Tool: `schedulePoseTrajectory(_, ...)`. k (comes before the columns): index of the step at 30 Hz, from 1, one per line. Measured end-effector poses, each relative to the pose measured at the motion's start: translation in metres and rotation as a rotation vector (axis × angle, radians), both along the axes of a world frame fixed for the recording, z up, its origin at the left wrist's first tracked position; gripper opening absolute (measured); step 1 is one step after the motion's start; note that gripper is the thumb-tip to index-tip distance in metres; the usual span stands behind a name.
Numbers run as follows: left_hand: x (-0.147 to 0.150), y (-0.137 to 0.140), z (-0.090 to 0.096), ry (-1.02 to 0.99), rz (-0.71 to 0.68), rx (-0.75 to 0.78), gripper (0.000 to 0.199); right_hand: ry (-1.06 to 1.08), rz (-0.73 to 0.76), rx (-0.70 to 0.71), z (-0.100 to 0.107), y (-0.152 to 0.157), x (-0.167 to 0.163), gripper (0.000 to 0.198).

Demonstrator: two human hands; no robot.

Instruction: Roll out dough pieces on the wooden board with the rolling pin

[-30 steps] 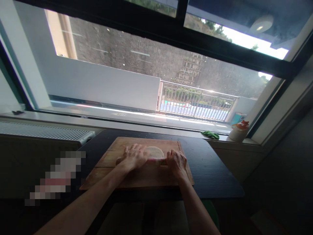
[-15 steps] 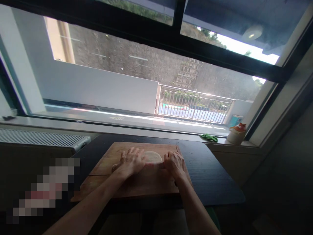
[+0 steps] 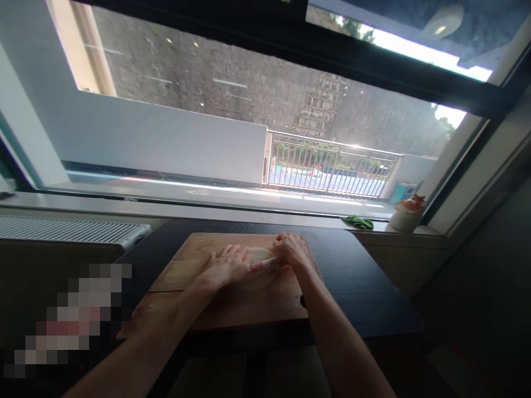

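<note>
A round, flat sheet of dough (image 3: 259, 254) lies on the wooden board (image 3: 249, 307), partly covered by my hands. Across its near edge runs a thin rolling pin (image 3: 264, 265) with a red mark, slanting up toward the right. My left hand (image 3: 228, 265) rests flat over the pin's left part, fingers stretched out and spread; its palm hides that end. At the other end, my right hand (image 3: 290, 250) is closed with curled fingers around the pin, beside the dough's right edge. Its fingertips are hidden.
The board sits on a dark table (image 3: 365, 287) below a large window. A green cloth (image 3: 357, 222) and a pale container (image 3: 407, 219) with an orange top stand along the sill. A white radiator (image 3: 74, 232) is on the left.
My right hand has moved slightly away from me, and the pin now slants with its right end farther off. The left hand stays on the pin. The camera view has shifted a little.
</note>
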State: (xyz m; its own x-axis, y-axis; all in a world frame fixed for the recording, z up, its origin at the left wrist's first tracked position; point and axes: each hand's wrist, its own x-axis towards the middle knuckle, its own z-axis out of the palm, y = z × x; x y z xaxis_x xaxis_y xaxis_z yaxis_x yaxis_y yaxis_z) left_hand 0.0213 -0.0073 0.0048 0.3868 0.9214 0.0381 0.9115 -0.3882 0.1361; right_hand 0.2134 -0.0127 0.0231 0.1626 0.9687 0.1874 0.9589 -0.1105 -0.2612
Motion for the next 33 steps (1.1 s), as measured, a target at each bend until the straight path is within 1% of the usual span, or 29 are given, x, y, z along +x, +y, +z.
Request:
schedulePoseTrajectory(3,0.003,-0.012,0.001,0.026,0.034,-0.028,0.052,-0.001,0.015,0.032,-0.005,-0.015,0.003,0.034)
schedulePoseTrajectory(7,0.006,-0.031,0.004,0.009,0.040,0.026,0.051,0.007,0.019,0.076,-0.011,-0.033,0.006,0.037)
schedulePoseTrajectory(10,0.006,-0.038,0.003,-0.005,0.028,0.071,0.049,0.023,0.036,0.090,-0.012,-0.038,0.008,0.037)
schedulePoseTrajectory(12,0.006,-0.038,0.001,-0.017,0.026,0.127,0.047,0.025,0.042,0.081,-0.011,-0.036,0.008,0.036)
schedulePoseTrajectory(15,0.005,-0.029,-0.002,-0.036,0.056,0.193,0.045,0.028,0.026,0.056,-0.007,-0.025,0.007,0.034)
schedulePoseTrajectory(18,0.004,-0.014,-0.002,-0.048,0.094,0.179,0.044,0.027,0.003,0.029,-0.001,-0.009,0.003,0.032)
schedulePoseTrajectory(21,0.003,0.000,0.001,-0.047,0.083,0.211,0.043,0.026,-0.019,-0.001,0.005,0.006,-0.002,0.031)
schedulePoseTrajectory(23,0.002,0.005,0.005,-0.048,0.094,0.232,0.043,0.029,-0.032,-0.022,0.009,0.015,-0.005,0.031)
schedulePoseTrajectory(25,0.002,0.007,0.008,-0.040,0.103,0.221,0.043,0.030,-0.040,-0.034,0.011,0.021,-0.008,0.029)
schedulePoseTrajectory(28,0.004,0.002,0.012,-0.026,0.083,0.166,0.041,0.031,-0.034,-0.024,0.010,0.018,-0.009,0.028)
schedulePoseTrajectory(31,0.006,-0.006,0.011,-0.041,0.045,0.114,0.042,0.031,-0.024,0.020,0.005,0.002,-0.006,0.030)
schedulePoseTrajectory(33,0.007,-0.014,0.011,-0.059,-0.017,0.106,0.046,0.031,-0.021,0.051,0.002,-0.011,-0.003,0.033)
